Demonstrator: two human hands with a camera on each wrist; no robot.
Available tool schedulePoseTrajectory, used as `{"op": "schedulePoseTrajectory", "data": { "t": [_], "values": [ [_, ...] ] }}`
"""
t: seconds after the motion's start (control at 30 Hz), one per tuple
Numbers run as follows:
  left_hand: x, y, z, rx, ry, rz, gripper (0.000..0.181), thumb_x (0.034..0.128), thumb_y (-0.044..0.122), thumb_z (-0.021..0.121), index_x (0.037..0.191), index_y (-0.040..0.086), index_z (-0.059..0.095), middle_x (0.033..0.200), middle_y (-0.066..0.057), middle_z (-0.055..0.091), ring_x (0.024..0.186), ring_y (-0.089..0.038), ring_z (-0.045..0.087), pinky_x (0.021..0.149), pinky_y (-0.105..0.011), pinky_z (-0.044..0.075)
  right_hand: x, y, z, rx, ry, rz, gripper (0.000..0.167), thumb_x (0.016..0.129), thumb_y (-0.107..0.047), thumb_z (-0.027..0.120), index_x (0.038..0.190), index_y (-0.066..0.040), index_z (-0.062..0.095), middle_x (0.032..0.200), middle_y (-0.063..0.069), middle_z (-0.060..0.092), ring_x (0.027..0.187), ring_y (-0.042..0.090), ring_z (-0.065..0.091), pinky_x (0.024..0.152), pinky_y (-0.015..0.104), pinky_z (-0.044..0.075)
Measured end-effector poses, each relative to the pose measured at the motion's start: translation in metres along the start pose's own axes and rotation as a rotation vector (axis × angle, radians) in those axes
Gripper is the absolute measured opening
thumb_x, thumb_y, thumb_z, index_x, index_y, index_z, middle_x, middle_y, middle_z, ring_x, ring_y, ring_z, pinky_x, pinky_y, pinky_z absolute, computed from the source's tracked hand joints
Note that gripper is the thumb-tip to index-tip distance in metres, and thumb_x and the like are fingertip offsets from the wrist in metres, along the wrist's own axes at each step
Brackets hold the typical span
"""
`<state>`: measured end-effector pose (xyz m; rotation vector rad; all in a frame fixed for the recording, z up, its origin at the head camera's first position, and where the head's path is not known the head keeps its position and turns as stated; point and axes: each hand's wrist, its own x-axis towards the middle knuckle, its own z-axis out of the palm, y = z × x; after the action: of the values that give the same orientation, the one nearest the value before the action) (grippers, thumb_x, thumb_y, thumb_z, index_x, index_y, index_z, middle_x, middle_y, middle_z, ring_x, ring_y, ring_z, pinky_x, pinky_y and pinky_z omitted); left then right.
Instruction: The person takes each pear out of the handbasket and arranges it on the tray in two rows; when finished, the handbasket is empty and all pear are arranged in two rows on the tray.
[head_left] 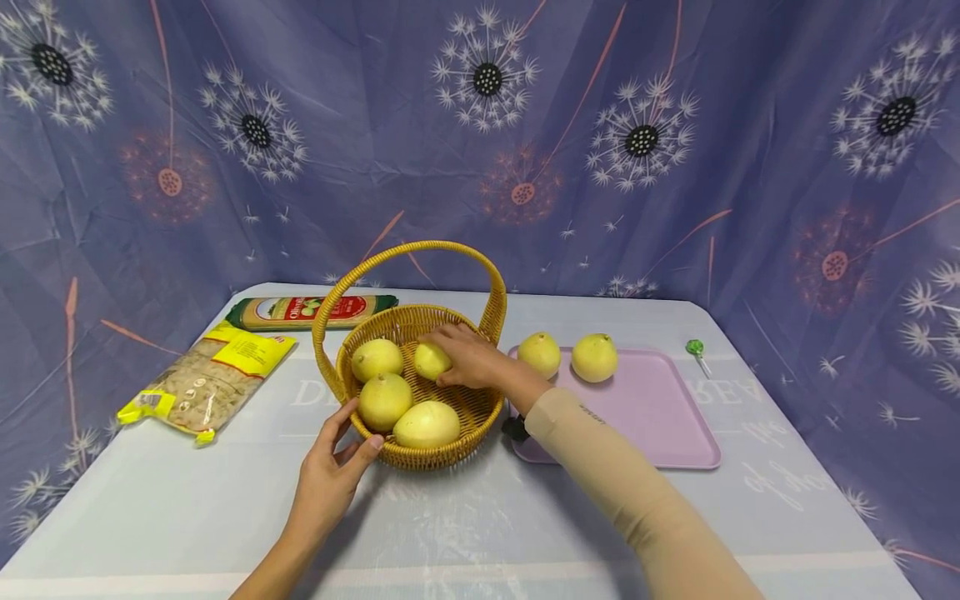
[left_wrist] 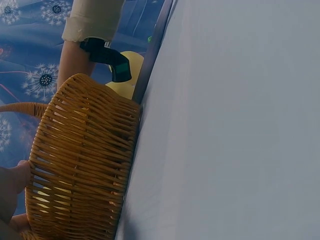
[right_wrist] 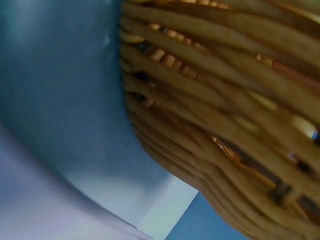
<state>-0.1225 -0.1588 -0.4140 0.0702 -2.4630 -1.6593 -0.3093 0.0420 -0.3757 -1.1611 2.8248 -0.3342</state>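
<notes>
A yellow wicker basket [head_left: 450, 457] with a tall handle stands on the table, holding several round yellow-green fruits. My right hand [head_left: 468, 358] reaches inside it, fingers curled over a fruit [head_left: 429, 362] at the back. My left hand [head_left: 335, 467] holds the basket's near left rim, thumb and fingers spread along it. In the left wrist view, the fingers of that hand [left_wrist: 19, 179] touch the wicker side [left_wrist: 82, 165]. Wicker [right_wrist: 200, 110] fills much of the right wrist view, where the right hand does not show.
Right of the basket lies a pink tray [head_left: 652, 417] with two more fruits [head_left: 595, 358] at its back left. A green lollipop [head_left: 696, 347] lies beyond it. On the left are a yellow-and-clear bag [head_left: 217, 375] and a long red-labelled packet [head_left: 307, 311].
</notes>
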Motion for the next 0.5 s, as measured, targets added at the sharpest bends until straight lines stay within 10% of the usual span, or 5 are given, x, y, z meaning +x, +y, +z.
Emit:
{"op": "schedulePoseTrajectory", "data": {
  "t": [0.5],
  "values": [
    [0.0001, -0.0002, 0.0005, -0.002, 0.003, 0.0, 0.064, 0.0917, 0.033, 0.062, 0.147, 0.018, 0.032, 0.155, -0.012, 0.027, 0.138, -0.035, 0.036, 0.104, -0.046, 0.045, -0.0014, 0.0, -0.0004, 0.157, -0.009, 0.053, 0.075, 0.081, -0.037, 0.073, 0.145, -0.024, 0.036, 0.144, 0.006, 0.042, 0.13, 0.024, 0.043, 0.105, 0.043, 0.044]
  ]
}}
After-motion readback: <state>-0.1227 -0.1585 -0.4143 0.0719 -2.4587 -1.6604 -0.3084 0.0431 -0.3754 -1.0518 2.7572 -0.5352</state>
